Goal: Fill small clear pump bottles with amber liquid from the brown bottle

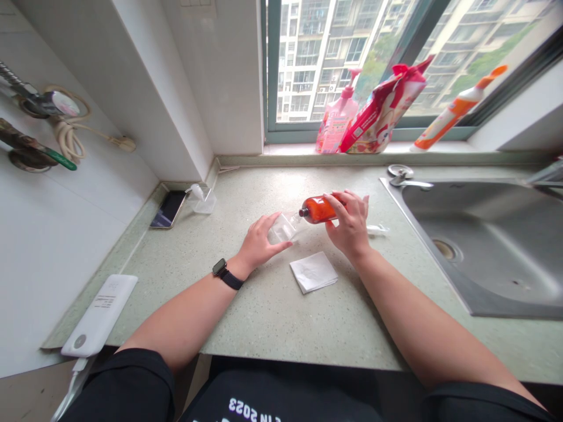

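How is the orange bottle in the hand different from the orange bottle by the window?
The held orange bottle lies tipped sideways in the right hand, its mouth towards the clear cup under the left hand; the windowsill bottle leans against the window, untouched. The held one is see-through with a dark mouth; the windowsill one is white and orange with a pointed cap. Both are orange.

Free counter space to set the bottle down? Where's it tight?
Bare counter between folded tissue and near edge, and behind the hands up to the sill. Open strip between phone and left hand. Crowded: around the right hand with orange bottle, clear cup, sink edge.
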The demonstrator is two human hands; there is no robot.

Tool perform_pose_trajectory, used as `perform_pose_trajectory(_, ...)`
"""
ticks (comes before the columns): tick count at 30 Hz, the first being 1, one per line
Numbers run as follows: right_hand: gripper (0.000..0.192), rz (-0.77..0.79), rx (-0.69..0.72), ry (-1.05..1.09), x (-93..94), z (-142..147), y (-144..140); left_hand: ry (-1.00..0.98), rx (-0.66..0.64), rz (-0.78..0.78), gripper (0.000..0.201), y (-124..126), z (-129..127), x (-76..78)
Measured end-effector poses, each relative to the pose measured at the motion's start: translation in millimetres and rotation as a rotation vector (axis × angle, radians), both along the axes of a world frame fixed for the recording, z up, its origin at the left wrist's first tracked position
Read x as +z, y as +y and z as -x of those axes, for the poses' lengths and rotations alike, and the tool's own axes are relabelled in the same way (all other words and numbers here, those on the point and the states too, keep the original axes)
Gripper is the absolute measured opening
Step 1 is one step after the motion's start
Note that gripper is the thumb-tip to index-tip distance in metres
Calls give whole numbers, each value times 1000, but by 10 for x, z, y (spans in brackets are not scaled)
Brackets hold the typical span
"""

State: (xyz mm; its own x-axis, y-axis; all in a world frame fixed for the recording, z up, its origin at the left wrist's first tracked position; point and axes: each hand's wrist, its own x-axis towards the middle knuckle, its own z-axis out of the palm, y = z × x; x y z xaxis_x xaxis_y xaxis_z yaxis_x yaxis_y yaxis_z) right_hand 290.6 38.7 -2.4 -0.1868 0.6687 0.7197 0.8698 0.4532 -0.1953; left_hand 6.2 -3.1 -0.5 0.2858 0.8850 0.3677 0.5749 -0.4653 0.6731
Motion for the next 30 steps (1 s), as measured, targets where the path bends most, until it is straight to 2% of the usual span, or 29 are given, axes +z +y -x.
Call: perform_pose_trajectory(30, 89, -11, 4, -6, 0, -2, 0, 7, -10, 28, 84, 1, 6, -3)
